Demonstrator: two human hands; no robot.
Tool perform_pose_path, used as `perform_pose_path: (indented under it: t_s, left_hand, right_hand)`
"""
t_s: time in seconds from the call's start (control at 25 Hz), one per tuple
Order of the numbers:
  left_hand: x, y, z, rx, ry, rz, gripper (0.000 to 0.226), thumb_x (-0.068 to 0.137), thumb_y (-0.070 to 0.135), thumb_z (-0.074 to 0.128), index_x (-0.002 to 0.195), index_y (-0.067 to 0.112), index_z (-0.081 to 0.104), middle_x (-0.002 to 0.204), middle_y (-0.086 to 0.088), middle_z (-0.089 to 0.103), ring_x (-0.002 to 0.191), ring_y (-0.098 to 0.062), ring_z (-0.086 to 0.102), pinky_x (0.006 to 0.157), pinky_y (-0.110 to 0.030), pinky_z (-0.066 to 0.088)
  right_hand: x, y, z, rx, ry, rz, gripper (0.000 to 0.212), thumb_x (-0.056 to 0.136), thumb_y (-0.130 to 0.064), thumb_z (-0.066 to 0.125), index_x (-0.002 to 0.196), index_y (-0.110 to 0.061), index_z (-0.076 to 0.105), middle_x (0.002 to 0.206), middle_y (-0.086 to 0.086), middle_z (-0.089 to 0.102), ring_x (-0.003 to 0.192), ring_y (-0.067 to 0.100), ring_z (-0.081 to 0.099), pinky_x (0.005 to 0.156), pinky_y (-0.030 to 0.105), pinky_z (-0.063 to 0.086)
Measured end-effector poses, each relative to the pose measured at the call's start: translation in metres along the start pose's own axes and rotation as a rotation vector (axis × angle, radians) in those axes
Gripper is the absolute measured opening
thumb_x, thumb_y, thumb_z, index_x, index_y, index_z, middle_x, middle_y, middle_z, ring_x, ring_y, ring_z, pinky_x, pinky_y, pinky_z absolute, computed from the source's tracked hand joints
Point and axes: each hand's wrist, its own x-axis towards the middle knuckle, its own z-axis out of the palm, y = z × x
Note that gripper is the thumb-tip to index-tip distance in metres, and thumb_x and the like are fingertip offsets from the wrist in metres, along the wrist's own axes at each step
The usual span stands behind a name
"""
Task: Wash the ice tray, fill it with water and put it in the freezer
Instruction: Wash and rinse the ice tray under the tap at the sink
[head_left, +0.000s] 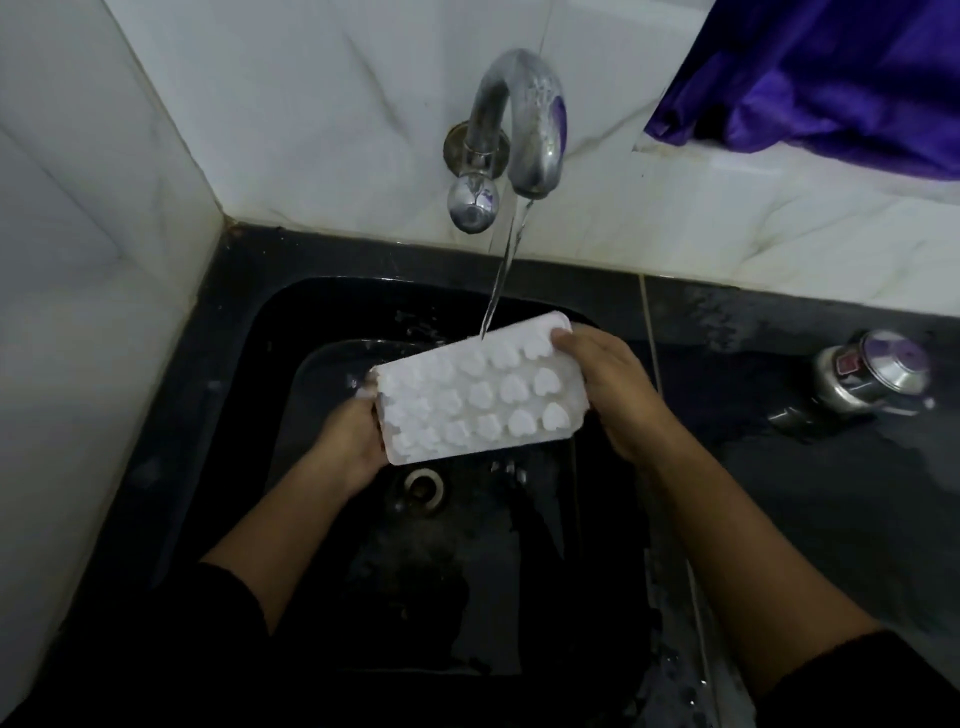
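Both hands' fingers clamp the white ice tray (475, 392) (left hand (349, 441) seemingly, right hand (610, 387)) under running water.

Head cam looks steeply down, close over sink (171, 395) w/ tap (519, 119).

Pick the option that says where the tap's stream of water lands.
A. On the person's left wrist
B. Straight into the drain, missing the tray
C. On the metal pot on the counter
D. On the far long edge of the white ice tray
D: the stream from the tap hits the far edge of the ice tray, held over the sink by the left hand and right hand.
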Motion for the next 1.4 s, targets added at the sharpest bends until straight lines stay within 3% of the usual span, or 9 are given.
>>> perform_pose_path:
  t_s: [0.32, 0.44, 0.52, 0.68, 0.8, 0.92, 1.12, 1.28, 1.4]
  left_hand:
    - [-0.049, 0.026, 0.006, 0.172, -0.148, 0.197, 0.033, 0.109, 0.029, 0.054, 0.128, 0.008, 0.071, 0.120, -0.017, 0.077, 0.108, -0.034, 0.076, 0.086, -0.043, 0.062]
    - [-0.066, 0.037, -0.010, 0.118, -0.162, 0.267, 0.033, 0.107, 0.028, 0.055, 0.128, 0.008, 0.071, 0.118, -0.016, 0.078, 0.106, -0.032, 0.077, 0.078, -0.038, 0.064]
    - [-0.071, 0.046, -0.026, 0.066, -0.122, 0.313, 0.038, 0.105, 0.033, 0.058, 0.130, 0.007, 0.070, 0.120, -0.016, 0.078, 0.108, -0.032, 0.076, 0.079, -0.037, 0.065]
    - [-0.062, 0.060, -0.060, -0.046, 0.026, 0.289, 0.044, 0.104, 0.042, 0.059, 0.129, 0.008, 0.070, 0.119, -0.016, 0.078, 0.106, -0.030, 0.077, 0.073, -0.037, 0.064]
    - [-0.054, 0.058, -0.060, 0.011, 0.081, 0.266, 0.037, 0.102, 0.041, 0.065, 0.117, 0.010, 0.075, 0.109, -0.013, 0.080, 0.090, -0.026, 0.080, 0.069, -0.036, 0.062]
    - [-0.045, 0.054, -0.037, 0.077, 0.044, 0.248, 0.029, 0.101, 0.036, 0.069, 0.109, 0.009, 0.076, 0.098, -0.012, 0.081, 0.078, -0.022, 0.080, 0.065, -0.033, 0.061]
    - [-0.031, 0.056, 0.010, 0.209, -0.049, 0.218, 0.027, 0.097, 0.032, 0.074, 0.103, 0.006, 0.078, 0.100, -0.016, 0.080, 0.079, -0.025, 0.077, 0.072, -0.034, 0.061]
    - [-0.025, 0.057, 0.040, 0.216, -0.105, 0.207, 0.028, 0.097, 0.033, 0.074, 0.108, 0.007, 0.079, 0.106, -0.016, 0.081, 0.092, -0.027, 0.077, 0.082, -0.035, 0.061]
    - [-0.027, 0.054, 0.054, 0.014, -0.115, 0.202, 0.036, 0.104, 0.043, 0.061, 0.117, 0.013, 0.076, 0.114, -0.013, 0.080, 0.107, -0.028, 0.076, 0.095, -0.042, 0.058]
  right_hand:
    - [-0.001, 0.068, -0.021, 0.132, 0.248, 0.313, 0.038, 0.103, -0.039, 0.056, 0.107, -0.006, 0.074, 0.100, 0.016, 0.079, 0.099, 0.040, 0.074, 0.092, 0.053, 0.059]
    - [0.010, 0.072, 0.010, 0.224, 0.218, 0.380, 0.030, 0.102, -0.032, 0.055, 0.099, -0.010, 0.075, 0.093, 0.014, 0.078, 0.079, 0.030, 0.075, 0.072, 0.042, 0.063]
    - [0.014, 0.065, 0.027, 0.197, 0.130, 0.319, 0.023, 0.102, -0.022, 0.054, 0.094, -0.012, 0.073, 0.090, 0.013, 0.075, 0.069, 0.025, 0.072, 0.058, 0.035, 0.059]
    - [0.013, 0.045, 0.040, 0.064, -0.231, 0.201, 0.016, 0.099, -0.017, 0.062, 0.107, -0.008, 0.072, 0.097, 0.015, 0.074, 0.083, 0.029, 0.072, 0.070, 0.045, 0.062]
    - [0.012, 0.024, 0.040, -0.247, -0.439, 0.147, 0.026, 0.101, -0.028, 0.064, 0.099, -0.004, 0.074, 0.087, 0.010, 0.074, 0.075, 0.020, 0.071, 0.062, 0.030, 0.057]
    - [0.011, 0.011, 0.042, -0.471, -0.529, 0.136, 0.046, 0.105, -0.048, 0.054, 0.104, -0.008, 0.077, 0.096, 0.005, 0.079, 0.084, 0.018, 0.076, 0.077, 0.029, 0.059]
    - [0.024, 0.008, 0.047, -0.457, -0.426, 0.167, 0.051, 0.106, -0.054, 0.047, 0.105, -0.014, 0.077, 0.100, 0.004, 0.080, 0.092, 0.021, 0.077, 0.088, 0.036, 0.060]
    - [0.035, 0.003, 0.052, -0.377, -0.233, 0.078, 0.038, 0.108, -0.047, 0.046, 0.088, -0.023, 0.068, 0.081, -0.006, 0.066, 0.072, 0.010, 0.063, 0.052, 0.015, 0.048]
    - [0.043, 0.012, 0.053, -0.123, -0.027, 0.110, 0.032, 0.108, -0.039, 0.048, 0.093, -0.017, 0.066, 0.084, -0.001, 0.063, 0.071, 0.014, 0.060, 0.050, 0.015, 0.047]
